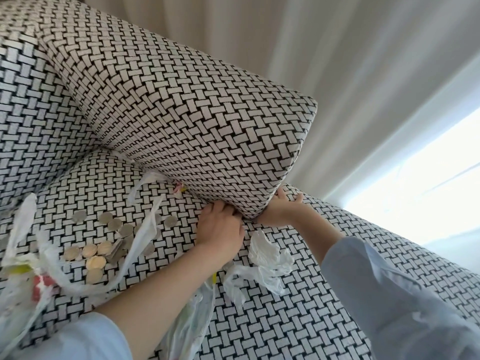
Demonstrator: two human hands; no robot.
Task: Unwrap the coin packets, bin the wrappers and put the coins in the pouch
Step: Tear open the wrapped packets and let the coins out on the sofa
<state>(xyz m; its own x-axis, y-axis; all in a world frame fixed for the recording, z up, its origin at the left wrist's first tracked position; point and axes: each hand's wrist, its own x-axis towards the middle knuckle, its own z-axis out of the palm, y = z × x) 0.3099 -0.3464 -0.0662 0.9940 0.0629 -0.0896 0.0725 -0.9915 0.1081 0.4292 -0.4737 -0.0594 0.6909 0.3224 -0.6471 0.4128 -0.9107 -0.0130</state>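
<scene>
Head view: round silvery metal coins (104, 247) left of the black-and-white woven cushion (181, 113) look hard and slippery, so pinch their edges. Grip-wise, right hand (280, 210) holds the cushion corner; left hand (220, 229) is tucked under, cannot tell.

Head view, sole camera: wide-angle, worn on the head, facing forward and down, tilted; close over sofa seat (298, 320) and cushion (194, 113); curtain (337, 61) beyond.

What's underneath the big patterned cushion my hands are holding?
A small pink and yellow scrap peeks out at the cushion's lower edge, and fingers of the left hand reach under its corner. Anything farther beneath is hidden by the cushion.
</scene>
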